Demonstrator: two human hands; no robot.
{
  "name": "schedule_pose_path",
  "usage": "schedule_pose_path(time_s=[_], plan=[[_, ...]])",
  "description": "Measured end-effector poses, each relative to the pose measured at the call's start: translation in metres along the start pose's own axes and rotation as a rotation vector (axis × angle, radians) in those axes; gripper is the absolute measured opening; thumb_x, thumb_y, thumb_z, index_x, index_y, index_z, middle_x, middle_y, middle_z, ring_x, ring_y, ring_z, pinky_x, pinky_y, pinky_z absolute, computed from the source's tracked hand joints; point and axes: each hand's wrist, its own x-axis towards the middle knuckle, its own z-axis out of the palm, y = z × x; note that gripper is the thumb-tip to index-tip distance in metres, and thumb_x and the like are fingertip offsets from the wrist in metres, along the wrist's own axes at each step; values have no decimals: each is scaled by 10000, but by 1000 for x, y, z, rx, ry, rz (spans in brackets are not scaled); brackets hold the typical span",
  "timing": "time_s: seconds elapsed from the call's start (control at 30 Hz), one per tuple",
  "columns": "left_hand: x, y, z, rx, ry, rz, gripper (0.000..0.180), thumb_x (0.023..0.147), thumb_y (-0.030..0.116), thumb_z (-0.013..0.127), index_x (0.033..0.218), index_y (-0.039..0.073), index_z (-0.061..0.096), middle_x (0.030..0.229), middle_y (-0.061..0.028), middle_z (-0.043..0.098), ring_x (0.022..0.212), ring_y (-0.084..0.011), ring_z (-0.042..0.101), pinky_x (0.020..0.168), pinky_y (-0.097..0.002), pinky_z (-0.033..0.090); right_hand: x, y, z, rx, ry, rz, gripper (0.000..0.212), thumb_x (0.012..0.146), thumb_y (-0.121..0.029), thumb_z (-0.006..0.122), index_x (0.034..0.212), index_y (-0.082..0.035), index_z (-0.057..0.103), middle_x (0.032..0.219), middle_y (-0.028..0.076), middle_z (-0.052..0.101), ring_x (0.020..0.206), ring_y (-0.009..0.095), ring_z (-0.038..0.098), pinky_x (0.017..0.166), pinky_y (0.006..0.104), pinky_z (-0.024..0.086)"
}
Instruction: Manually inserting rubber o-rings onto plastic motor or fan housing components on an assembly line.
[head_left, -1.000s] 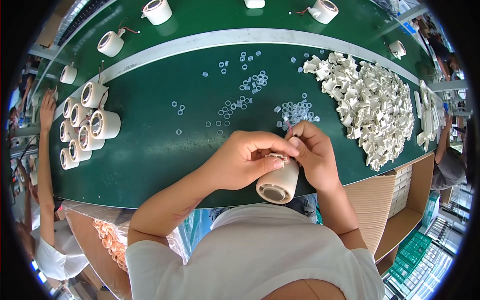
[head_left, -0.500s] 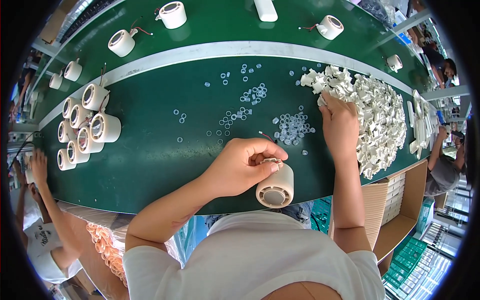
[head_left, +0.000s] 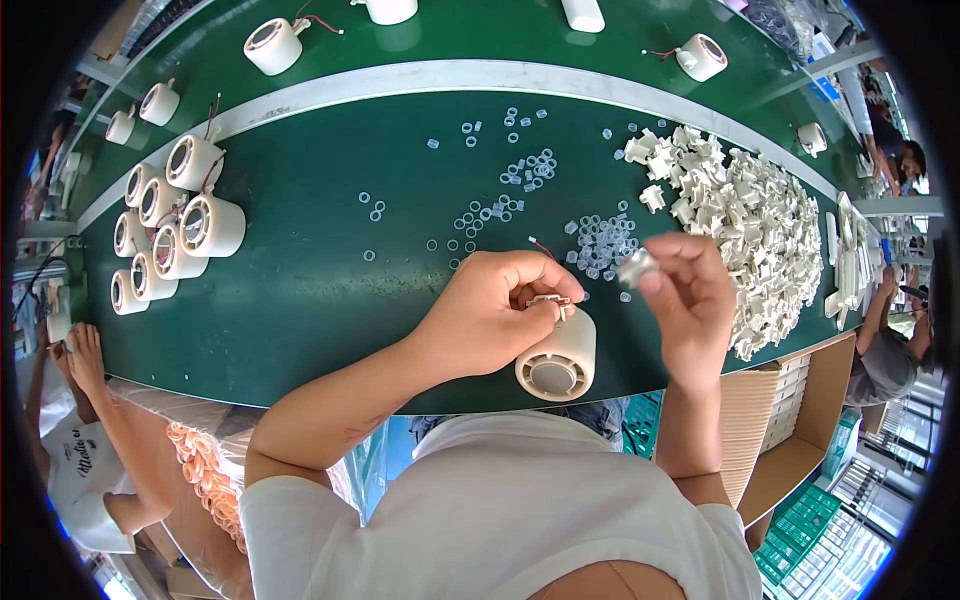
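My left hand [head_left: 487, 308] is closed at the top of a cream cylindrical housing [head_left: 557, 362], fingers and thumb pinching near a small white fitting [head_left: 548, 300] with red wire. The housing's round grey end faces me, at the table's front edge. A red wire with a white plug [head_left: 538, 243] rises behind my fingers. To its right, my raised right hand [head_left: 693, 310] pinches a small white plastic clip [head_left: 637, 267], blurred by motion. That hand is in front of a heap of similar white clips [head_left: 765, 230]. Clear plastic rings [head_left: 603, 240] lie between the hands, farther back.
Several cream housings [head_left: 212, 228] are stacked at the left. More units [head_left: 702, 57] stand on the green strip beyond a pale rail [head_left: 440, 78]. Long white strips [head_left: 848, 255] lie at the far right. An open cardboard box [head_left: 800, 420] is below right; co-workers sit on both sides.
My right hand has come away from the clip heap toward me, carrying one clip. The left hand keeps its grip at the housing. The whole view has shifted slightly.
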Motion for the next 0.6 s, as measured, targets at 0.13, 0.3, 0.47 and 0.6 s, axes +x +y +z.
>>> schedule_pose_path(time_s=[0.13,0.3,0.47,0.6], plan=[[1,0,-2,-7,1,33,205,766,-86,525,936,-25,622,835,-73,637,643,-77,534,555,-175,430,-16,3,11,208,-199,-34,188,785,103,605,946,7,597,882,98,623,770,137,584,732,232,487],[0,5,-1,32,11,38,218,767,-88,516,949,-28,620,825,-72,632,640,-79,533,549,-171,427,-20,8,14,62,-275,-80,192,767,111,621,926,3,606,875,90,615,774,140,585,722,236,492],[-2,5,-2,37,-6,53,232,765,-89,513,963,-29,619,821,-72,627,642,-83,533,546,-169,426,-16,5,16,5,-269,-99,175,754,111,629,890,1,620,873,89,603,752,145,577,699,233,491],[-2,7,-3,12,-28,42,240,764,-90,508,968,-28,619,820,-73,621,642,-85,530,548,-173,428,-10,5,18,-103,-297,-244,179,756,110,621,886,-12,641,862,80,581,722,146,556,649,228,475]])
